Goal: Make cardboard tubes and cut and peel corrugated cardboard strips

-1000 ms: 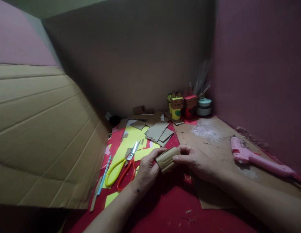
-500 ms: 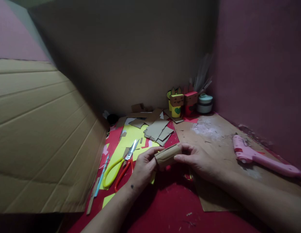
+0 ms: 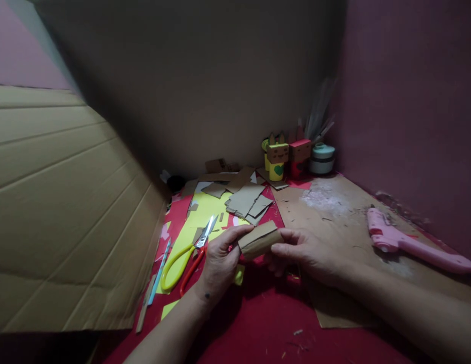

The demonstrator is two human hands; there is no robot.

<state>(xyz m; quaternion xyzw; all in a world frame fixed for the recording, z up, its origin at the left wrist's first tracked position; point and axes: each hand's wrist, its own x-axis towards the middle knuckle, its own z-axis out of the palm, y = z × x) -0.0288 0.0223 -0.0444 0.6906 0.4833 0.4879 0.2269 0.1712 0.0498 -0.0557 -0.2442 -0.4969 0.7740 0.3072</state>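
Between my two hands is a small folded cardboard piece (image 3: 260, 239), shaped like a little box, held above the red table surface. My left hand (image 3: 222, 258) grips its left end, thumb along the top edge. The right end is pinched by my right hand (image 3: 301, 250), between thumb and index finger. A dark seam runs along the upper face of the piece. Left of my left hand lie scissors (image 3: 199, 245) with one yellow and one red handle, blades parted. A bit of yellow paper (image 3: 239, 275) shows just beneath the hands.
Cardboard scraps (image 3: 246, 199) and yellow paper (image 3: 182, 258) cover the left middle. A pink glue gun (image 3: 413, 242) lies on a cardboard sheet (image 3: 334, 308) at right. Yellow (image 3: 276, 162) and red (image 3: 299, 156) paper figures stand behind, beside a lidded pot (image 3: 322, 159). A cardboard panel (image 3: 68, 217) rises at left.
The cardboard piece has been tilted in my hands, so more of its upper face and seam shows. Both hands keep hold of it; the view has shifted slightly.
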